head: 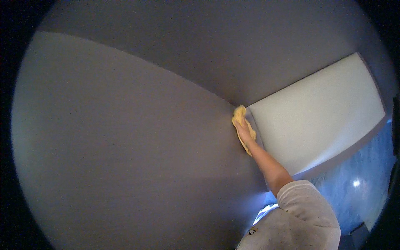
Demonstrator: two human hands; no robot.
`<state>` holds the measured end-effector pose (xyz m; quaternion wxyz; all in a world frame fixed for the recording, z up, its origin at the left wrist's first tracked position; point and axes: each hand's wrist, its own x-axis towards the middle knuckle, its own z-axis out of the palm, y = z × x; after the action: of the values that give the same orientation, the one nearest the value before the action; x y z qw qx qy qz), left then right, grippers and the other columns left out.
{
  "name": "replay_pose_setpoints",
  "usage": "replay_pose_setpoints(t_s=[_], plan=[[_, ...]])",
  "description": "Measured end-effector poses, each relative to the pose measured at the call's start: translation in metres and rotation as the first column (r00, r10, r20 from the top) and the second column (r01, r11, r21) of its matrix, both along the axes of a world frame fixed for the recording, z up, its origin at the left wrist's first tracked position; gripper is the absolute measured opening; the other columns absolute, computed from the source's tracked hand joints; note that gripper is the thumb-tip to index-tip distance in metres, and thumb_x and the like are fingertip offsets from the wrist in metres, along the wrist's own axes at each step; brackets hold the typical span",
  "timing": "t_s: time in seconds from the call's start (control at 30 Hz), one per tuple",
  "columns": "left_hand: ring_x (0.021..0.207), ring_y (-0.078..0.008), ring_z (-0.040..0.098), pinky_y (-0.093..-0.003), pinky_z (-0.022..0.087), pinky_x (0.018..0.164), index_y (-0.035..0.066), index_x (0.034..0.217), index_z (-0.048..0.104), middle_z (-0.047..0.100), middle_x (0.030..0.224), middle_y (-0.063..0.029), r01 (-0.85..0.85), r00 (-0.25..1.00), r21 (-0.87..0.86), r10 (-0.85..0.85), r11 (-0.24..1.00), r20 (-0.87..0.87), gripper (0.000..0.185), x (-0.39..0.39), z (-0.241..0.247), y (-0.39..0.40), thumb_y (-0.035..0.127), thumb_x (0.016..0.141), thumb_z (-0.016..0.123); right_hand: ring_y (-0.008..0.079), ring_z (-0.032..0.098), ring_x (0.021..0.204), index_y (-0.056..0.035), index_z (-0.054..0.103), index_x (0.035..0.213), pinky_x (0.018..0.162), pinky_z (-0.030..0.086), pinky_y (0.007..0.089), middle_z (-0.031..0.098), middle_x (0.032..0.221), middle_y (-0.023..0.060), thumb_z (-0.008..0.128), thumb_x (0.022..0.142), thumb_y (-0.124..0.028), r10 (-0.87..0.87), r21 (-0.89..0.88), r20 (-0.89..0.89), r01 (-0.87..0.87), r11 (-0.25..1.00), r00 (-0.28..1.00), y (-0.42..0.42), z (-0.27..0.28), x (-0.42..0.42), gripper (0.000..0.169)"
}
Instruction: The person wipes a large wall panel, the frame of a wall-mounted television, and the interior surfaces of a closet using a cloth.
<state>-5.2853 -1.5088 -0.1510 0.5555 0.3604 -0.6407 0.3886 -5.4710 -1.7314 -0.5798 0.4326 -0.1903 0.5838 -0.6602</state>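
My right hand (243, 131) is closed over a folded yellow cloth (240, 112). The cloth lies against the lower edge of a grey-brown panel (140, 131), close to the corner where it meets a second, darker panel (203, 40). Right beside the hand is the left edge of a cream padded seat (315, 115), with a narrow grey strip (253, 120) between them. The fingertips are partly hidden by the cloth. My bare forearm reaches up from a light short sleeve (303, 193). My left hand is out of view.
A grey border (347, 159) runs along the seat's front edge. Beyond it lies a bluish floor (350, 200) with a bright reflection. A dark object (359, 236) stands at the lower right. Tall panels enclose the left and far sides.
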Motion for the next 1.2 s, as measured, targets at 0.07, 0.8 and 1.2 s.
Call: replay_pose_setpoints(t_s=[0.07,0.8,1.2], plan=[[0.124,-0.0392,0.032,-0.0503,0.032,0.098,-0.003,0.129,0.037,0.032,0.134,-0.0258,0.0,1.0,0.008,0.0,1.0,0.0,0.059,0.003,-0.001,0.0,0.029,0.082,0.053,0.0323,0.029,0.129,-0.0034,0.024,0.139,0.106,0.022,0.0354,0.032,0.138,0.0224,0.049,0.087,-0.037,-0.031,0.188,-0.017,0.034,0.982,0.999,0.041,-0.027,0.028,0.067],[0.122,-0.039,0.034,-0.05,0.033,0.097,-0.003,0.128,0.038,0.033,0.132,-0.0255,-0.018,1.0,0.032,0.018,0.999,0.0,0.06,0.005,-0.008,-0.018,0.029,0.08,0.054,0.0304,0.036,0.125,-0.0109,0.03,0.137,0.105,0.027,0.0352,0.026,0.143,0.0143,0.058,0.081,-0.027,0.587,0.668,-0.533,-0.122,0.734,0.61,-0.038,0.007,-0.048,0.064],[0.121,-0.039,0.035,-0.0498,0.033,0.096,-0.003,0.128,0.038,0.034,0.131,-0.0253,0.007,1.0,0.033,-0.006,0.999,-0.025,0.06,0.001,-0.012,-0.017,0.028,0.08,0.055,0.0394,0.045,0.109,-0.0204,0.041,0.127,0.093,0.04,0.0409,0.034,0.134,0.0167,0.057,0.072,0.0,0.523,0.546,-0.709,-0.1,0.831,0.474,0.125,-0.101,0.018,0.061]])
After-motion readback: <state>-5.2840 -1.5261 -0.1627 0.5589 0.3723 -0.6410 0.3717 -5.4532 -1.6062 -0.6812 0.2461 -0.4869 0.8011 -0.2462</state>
